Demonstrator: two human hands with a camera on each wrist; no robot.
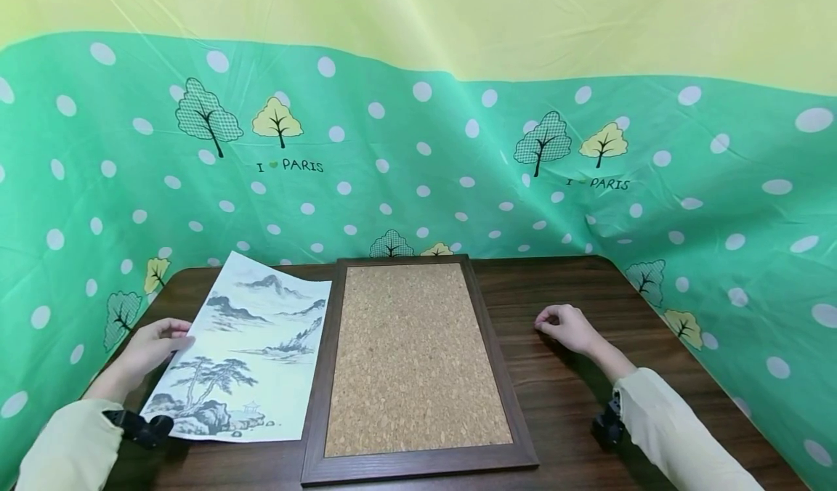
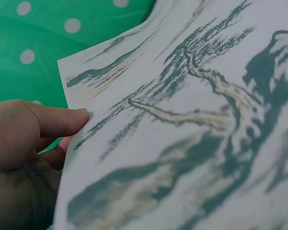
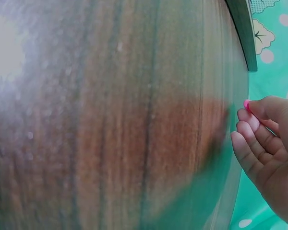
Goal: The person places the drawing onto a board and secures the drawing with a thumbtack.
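My left hand (image 1: 149,349) pinches the left edge of a white sheet of paper (image 1: 271,396), printed with an ink landscape of mountains, pines and rocks. Thumb on the front and fingers behind, the left hand (image 2: 26,148) shows close up against the print (image 2: 182,167). Beside the sheet lies a corkboard (image 1: 412,360) in a dark brown frame. To the right of the board, my right hand (image 1: 569,327) is just over the table. Between its thumb and forefinger the right hand (image 3: 273,143) pinches a small pink object (image 3: 246,103), mostly hidden by the fingertips.
A dark wood-grain table (image 1: 523,287) carries the board. Behind and around it hangs a green and yellow cloth (image 1: 445,171) with white dots and trees. Each wrist wears a black camera, such as the left wrist camera (image 1: 140,428).
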